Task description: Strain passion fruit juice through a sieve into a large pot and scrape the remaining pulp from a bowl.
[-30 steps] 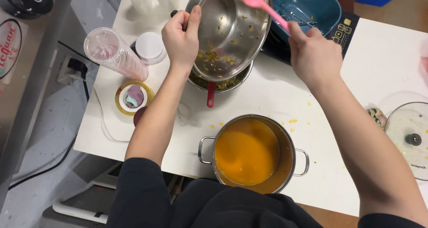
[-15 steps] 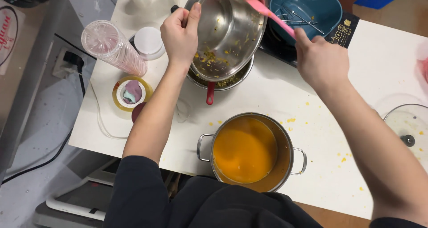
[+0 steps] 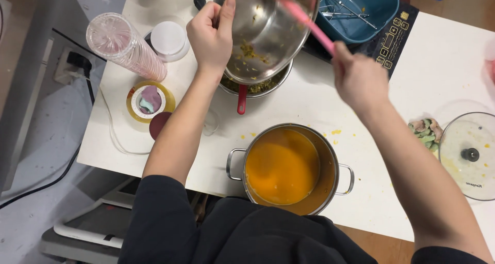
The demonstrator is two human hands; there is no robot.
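The left hand is gripping the rim of a steel bowl, its fingers clenched over the edge, and is holding the bowl tilted above the far side of the white worktop. Yellow scraps are clinging to the inside of the bowl. The right hand is grasping the handle of a pink spatula, fingers closed around it, and the spatula's blade is reaching into the bowl; the hand is blurred. Just under the bowl a strainer with a red handle is sitting on the worktop, holding greenish pulp. Nearer the person, a steel pot with two side handles is standing full of smooth orange liquid, with small yellow spatters lying on the worktop beside it. Behind the bowl a blue bowl with mixer beaters in it is resting on a black cooktop. To the left a stack of clear plastic cups is lying on its side next to a white-lidded jar and a roll of tape. At the right a glass lid is lying by some green peels.
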